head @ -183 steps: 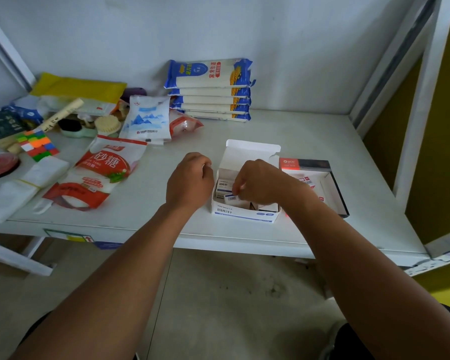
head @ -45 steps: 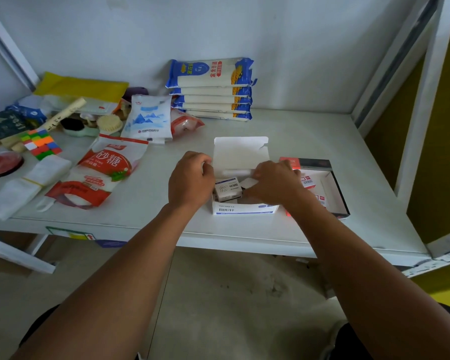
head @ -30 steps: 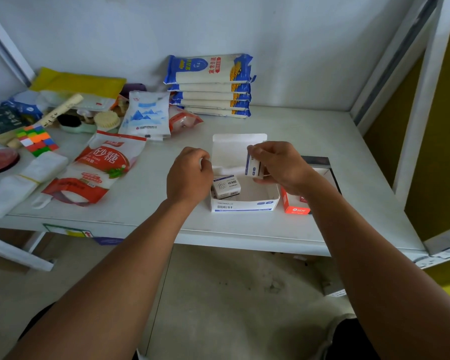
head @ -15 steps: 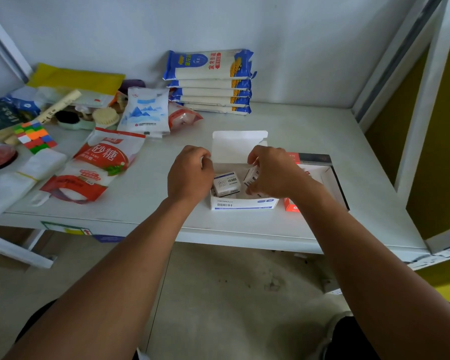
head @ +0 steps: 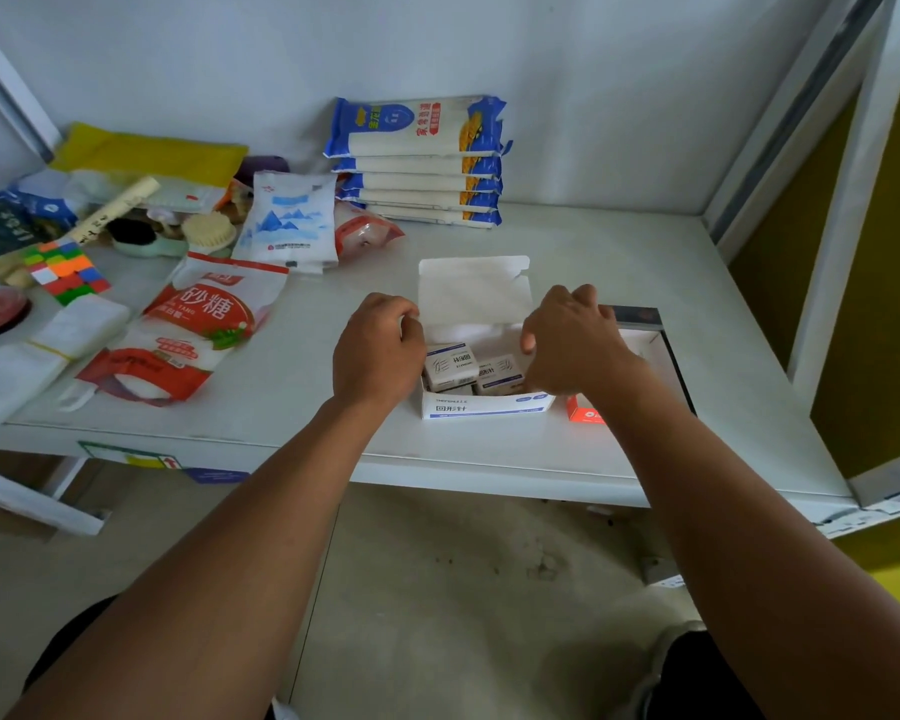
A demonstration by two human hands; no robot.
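A white carton with its lid standing open sits near the front of the white shelf. Two small white boxes lie inside it, one on the left and one on the right. My left hand grips the carton's left wall with curled fingers. Above the carton's right side, my right hand hovers with loosely curled fingers and holds nothing that I can see. It hides the carton's right wall.
A black-rimmed open box with an orange front sits right of the carton. A red sugar bag, a salt bag, stacked noodle packs and a puzzle cube lie left and behind. A shelf post stands at right.
My right hand lifted a small box, lowered it into the carton beside the first one and let it go. My left hand stayed on the carton's left side.
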